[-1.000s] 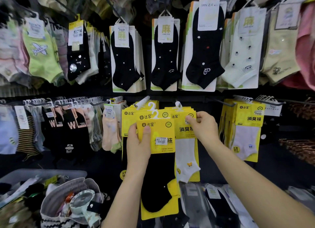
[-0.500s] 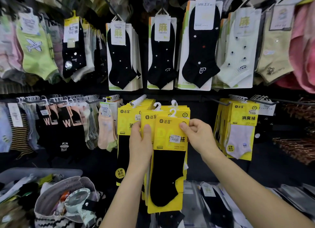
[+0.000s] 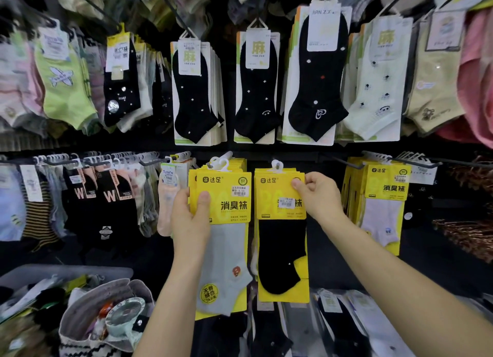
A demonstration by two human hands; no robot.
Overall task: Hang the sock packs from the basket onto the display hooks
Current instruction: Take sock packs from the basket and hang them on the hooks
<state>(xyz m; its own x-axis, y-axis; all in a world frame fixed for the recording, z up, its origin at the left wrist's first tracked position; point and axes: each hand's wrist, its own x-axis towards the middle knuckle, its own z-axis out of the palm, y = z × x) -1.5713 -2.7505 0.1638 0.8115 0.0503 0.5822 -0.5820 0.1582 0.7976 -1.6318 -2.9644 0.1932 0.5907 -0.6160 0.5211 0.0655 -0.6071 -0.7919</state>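
Observation:
Two stacks of yellow sock packs hang side by side on the lower display hooks. My left hand (image 3: pixel 190 215) grips the left edge of the left stack, whose front pack (image 3: pixel 226 239) holds a grey sock. My right hand (image 3: pixel 318 196) pinches the top right corner of the black-sock pack (image 3: pixel 280 234), which hangs at the front of the right stack by its white hanger (image 3: pixel 277 166). A grey basket (image 3: pixel 66 272) with loose socks sits at the lower left.
Above hang rows of black, cream and green socks on cards (image 3: pixel 256 89). Another yellow stack (image 3: pixel 384 204) hangs to the right, and dark striped socks (image 3: pixel 88 202) to the left. A bag with a small fan (image 3: pixel 106 322) lies below left. More packs lie on the shelf below.
The black-sock pack moved right from in front of the left stack to the right hook's stack. My right hand came to its top corner; my left hand now holds the grey-sock stack.

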